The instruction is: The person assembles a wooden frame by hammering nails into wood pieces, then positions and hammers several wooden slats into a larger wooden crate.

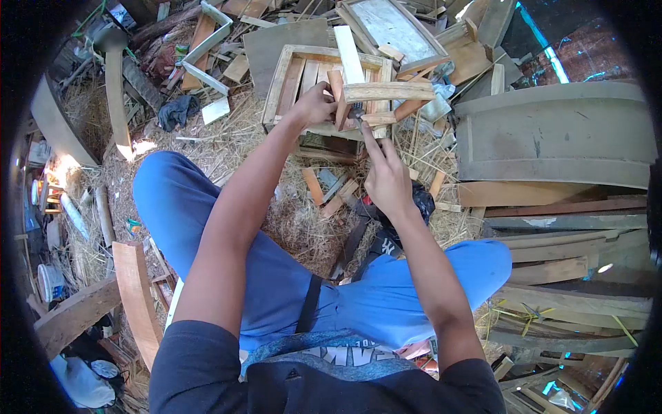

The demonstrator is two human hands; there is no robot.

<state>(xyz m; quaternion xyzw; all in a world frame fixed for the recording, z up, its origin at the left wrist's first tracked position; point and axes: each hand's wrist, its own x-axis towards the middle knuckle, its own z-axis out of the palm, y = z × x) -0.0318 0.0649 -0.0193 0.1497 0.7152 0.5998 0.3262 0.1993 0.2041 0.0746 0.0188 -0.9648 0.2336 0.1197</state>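
My left hand point(316, 105) is closed on the left upright of a small wooden frame point(389, 91), made of short light-brown pieces. My right hand point(387, 176) grips a slim metal tool point(356, 113), index finger stretched along it. The tool's dark flat end touches or lies close to the inside of the frame; its exact kind is too small to tell. Beneath the frame is a slatted wooden panel with a raised border point(284, 77). A pale flat board point(349, 54) rests on the panel, running away from me behind the frame.
Wood offcuts point(314, 186) and straw cover the ground between my bent legs. A dark cap point(383, 245) lies by my right knee. Large curved boards point(552, 131) are stacked at right. A white-topped framed panel point(389, 31) and scrap wood lie beyond. A curved plank point(136, 297) stands left.
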